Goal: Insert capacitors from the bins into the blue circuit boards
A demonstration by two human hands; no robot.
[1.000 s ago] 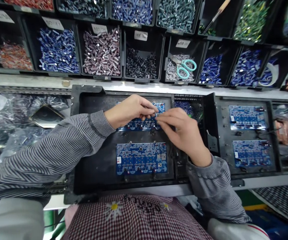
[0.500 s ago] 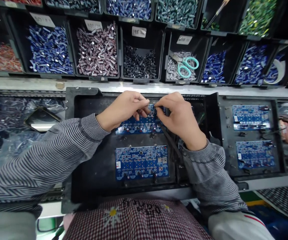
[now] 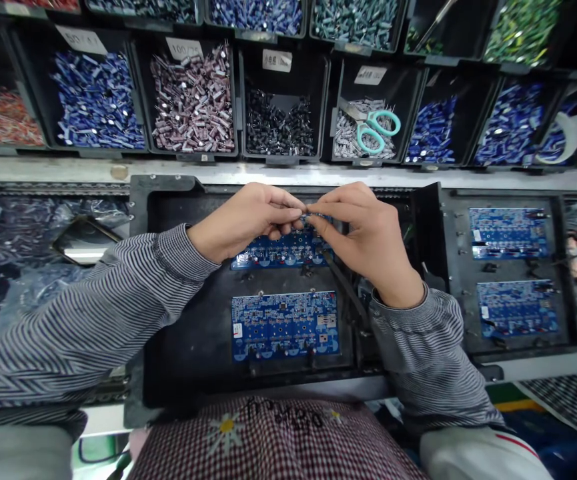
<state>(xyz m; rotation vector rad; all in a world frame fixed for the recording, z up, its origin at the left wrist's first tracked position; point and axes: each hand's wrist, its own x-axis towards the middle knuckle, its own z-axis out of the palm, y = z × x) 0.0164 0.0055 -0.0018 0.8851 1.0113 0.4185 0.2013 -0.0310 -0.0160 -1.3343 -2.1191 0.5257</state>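
Above the upper blue circuit board (image 3: 278, 252) my two hands meet fingertip to fingertip. My left hand (image 3: 253, 217) is closed, thumb and fingers pinched, and whatever it grips is too small to name. From the other side my right hand (image 3: 363, 227) pinches at the same spot, and I cannot make out what is between its fingers. Both hands cover the board's upper right part. Nearer to me, a second blue circuit board (image 3: 284, 327) lies flat in the same black tray (image 3: 183, 347).
Behind the tray stand rows of black bins with small components, such as blue capacitors (image 3: 95, 100) and black parts (image 3: 281, 123). Turquoise-handled scissors (image 3: 371, 132) lie in one bin. At right, another tray holds two blue boards (image 3: 508, 233). Bagged parts (image 3: 13, 233) lie left.
My hands have come together: the right fingertips moved left and up from the board to touch the left ones. The left fingers have closed into a pinch.
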